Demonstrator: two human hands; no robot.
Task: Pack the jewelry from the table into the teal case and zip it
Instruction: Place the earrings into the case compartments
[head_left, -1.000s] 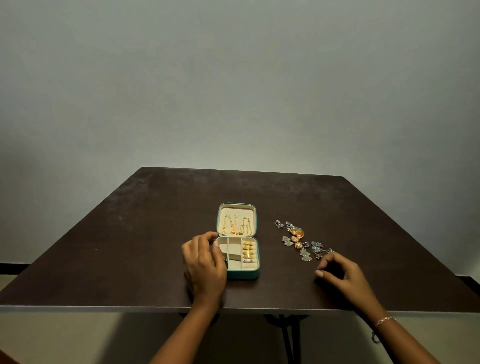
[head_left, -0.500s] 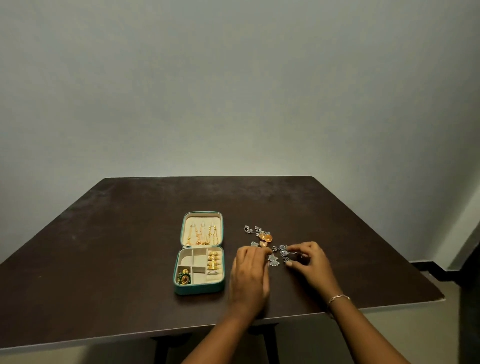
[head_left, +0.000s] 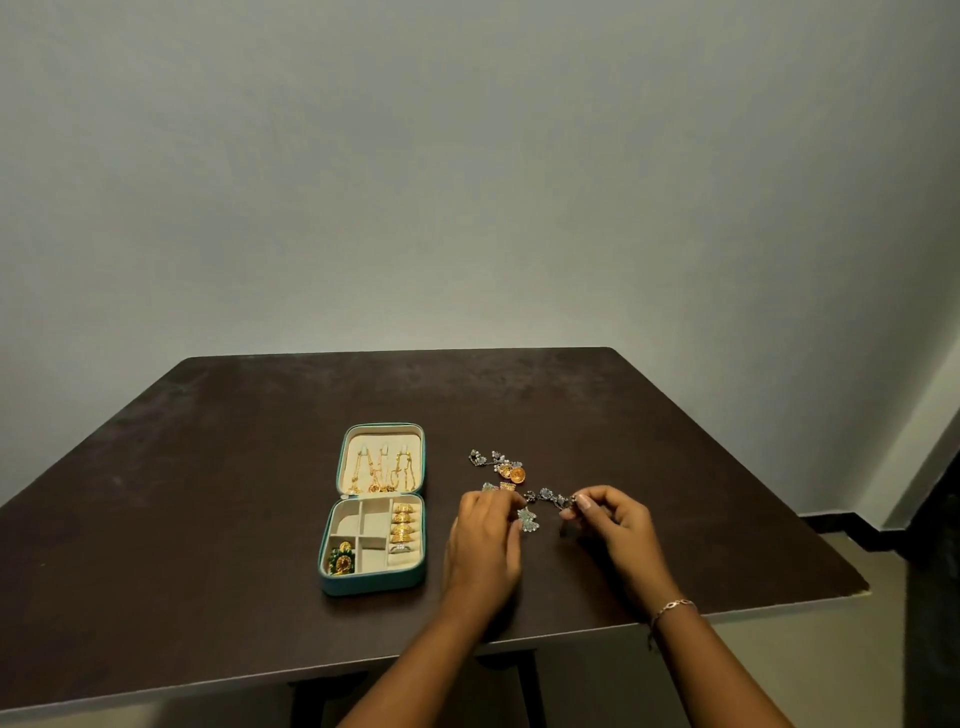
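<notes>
Dark table (head_left: 208, 597) up front, and over it the right hand (head_left: 618, 525) had its grip pinched narrow on a silver earring (head_left: 548, 496), likely teasing it free of the tangle. The left hand (head_left: 483, 551) curled over the loose jewelry (head_left: 511, 473); whether its grip held anything, I could not tell. Just left, the teal case (head_left: 374, 584) lay open flat, compartments ready; beyond stood a plain pale wall (head_left: 467, 208).
</notes>
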